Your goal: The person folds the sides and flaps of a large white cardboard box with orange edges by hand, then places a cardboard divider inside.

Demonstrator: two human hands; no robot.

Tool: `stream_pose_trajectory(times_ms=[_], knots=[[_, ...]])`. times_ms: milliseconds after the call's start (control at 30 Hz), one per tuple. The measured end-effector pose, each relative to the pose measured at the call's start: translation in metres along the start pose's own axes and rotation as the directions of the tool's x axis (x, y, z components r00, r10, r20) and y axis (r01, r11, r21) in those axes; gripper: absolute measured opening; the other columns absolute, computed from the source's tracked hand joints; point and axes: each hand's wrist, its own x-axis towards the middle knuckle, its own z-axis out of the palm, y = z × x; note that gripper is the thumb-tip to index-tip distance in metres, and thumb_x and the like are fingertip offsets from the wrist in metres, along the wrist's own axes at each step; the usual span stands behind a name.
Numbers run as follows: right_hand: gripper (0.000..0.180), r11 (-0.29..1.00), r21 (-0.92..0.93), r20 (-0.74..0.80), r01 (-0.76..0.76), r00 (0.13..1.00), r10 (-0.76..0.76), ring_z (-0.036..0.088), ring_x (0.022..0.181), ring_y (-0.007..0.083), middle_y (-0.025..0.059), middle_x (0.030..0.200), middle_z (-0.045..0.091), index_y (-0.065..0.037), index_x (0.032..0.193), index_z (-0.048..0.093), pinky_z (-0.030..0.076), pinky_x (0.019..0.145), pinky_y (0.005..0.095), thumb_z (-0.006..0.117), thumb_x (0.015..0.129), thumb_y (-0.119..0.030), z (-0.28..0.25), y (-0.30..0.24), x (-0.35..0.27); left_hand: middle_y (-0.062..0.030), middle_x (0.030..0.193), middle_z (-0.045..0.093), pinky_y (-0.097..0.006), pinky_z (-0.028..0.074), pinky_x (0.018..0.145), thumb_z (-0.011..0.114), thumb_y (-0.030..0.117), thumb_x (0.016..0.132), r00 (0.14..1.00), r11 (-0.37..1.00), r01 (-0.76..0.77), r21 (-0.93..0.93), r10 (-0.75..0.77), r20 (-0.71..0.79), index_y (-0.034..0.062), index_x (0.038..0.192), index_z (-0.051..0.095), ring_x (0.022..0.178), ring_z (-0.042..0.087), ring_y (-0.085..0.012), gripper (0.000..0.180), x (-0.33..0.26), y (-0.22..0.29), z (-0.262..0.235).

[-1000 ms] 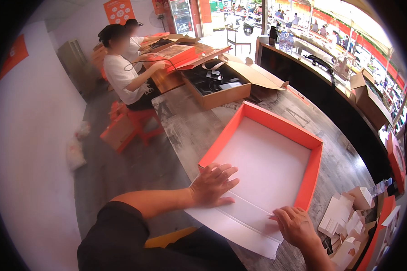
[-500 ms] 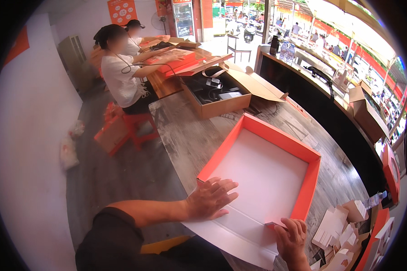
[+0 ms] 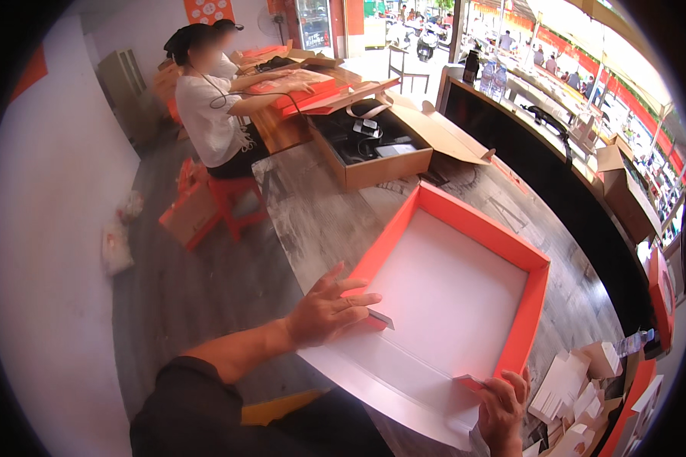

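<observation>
A shallow cardboard box with orange walls and a white inside lies on the table before me. Three of its walls stand up; the near side is a white flap still flat toward me. My left hand grips the near end of the left wall, its fingers partly spread over the edge beside a small tab turned inward. At the near end of the right wall, my right hand is closed on the corner, with another small inward tab by its fingertips. Its palm side is hidden.
An open brown carton with dark items and a cable stands farther along the table. Beyond it a person in a white top handles orange boxes, another person behind. Cardboard pieces and a plastic bottle lie at the right. A red stool stands left.
My left hand has moved from the flap's fold up and left onto the left wall's end, where a small tab now points inward. The right hand stays at its corner, slightly lower.
</observation>
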Motion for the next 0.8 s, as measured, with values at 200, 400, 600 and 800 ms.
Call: stream_pose_trajectory(times_ms=[200, 400, 600, 800], knots=[[0.016, 0.985, 0.133, 0.013, -0.113, 0.994, 0.112, 0.063, 0.117, 0.0363, 0.0067, 0.112, 0.072, -0.008, 0.09, 0.074, 0.045, 0.113, 0.0605, 0.067, 0.079, 0.001, 0.002, 0.005, -0.011, -0.005, 0.132, 0.071, -0.045, 0.048, 0.116, 0.08, 0.013, 0.087, 0.993, 0.988, 0.115, -0.1, -0.115, 0.01, 0.0127, 0.098, 0.07, 0.133, 0.061, -0.0303, 0.015, -0.019, -0.003, 0.005], [0.038, 0.997, -0.061, 0.169, 0.055, 0.985, -0.044, 0.056, 0.133, 0.0403, 0.0117, 0.138, 0.065, -0.006, 0.115, 0.077, 0.043, 0.116, 0.0591, 0.07, 0.078, -0.003, -0.007, 0.019, -0.03, -0.0133, 0.145, 0.062, -0.043, 0.054, 0.112, 0.073, 0.01, 0.09, 0.991, 0.996, -0.077, -0.044, 0.081, 0.103, 0.0053, 0.115, 0.074, 0.138, 0.058, -0.035, 0.025, -0.028, -0.021, 0.002], [0.053, 0.996, -0.087, 0.398, 0.032, 0.917, 0.005, 0.038, 0.152, 0.0381, 0.011, 0.157, 0.049, -0.009, 0.138, 0.068, 0.028, 0.126, 0.0601, 0.065, 0.085, -0.014, -0.027, 0.005, -0.024, -0.0111, 0.157, 0.053, -0.04, 0.045, 0.121, 0.07, -0.001, 0.078, 0.913, 0.981, -0.195, 0.013, 0.176, 0.367, 0.0055, 0.138, 0.066, 0.148, 0.048, -0.0324, 0.061, -0.015, -0.024, -0.031], [0.059, 0.999, -0.035, 0.508, 0.024, 0.861, -0.003, 0.041, 0.148, 0.043, 0.0141, 0.156, 0.05, -0.002, 0.128, 0.071, 0.038, 0.122, 0.0551, 0.08, 0.072, -0.016, -0.047, 0.001, -0.005, -0.0096, 0.167, 0.039, -0.041, 0.031, 0.13, 0.077, 0.009, 0.073, 0.743, 0.984, -0.113, -0.137, 0.175, 0.646, 0.0067, 0.156, 0.048, 0.159, 0.03, -0.031, 0.088, 0.004, -0.032, -0.054]])
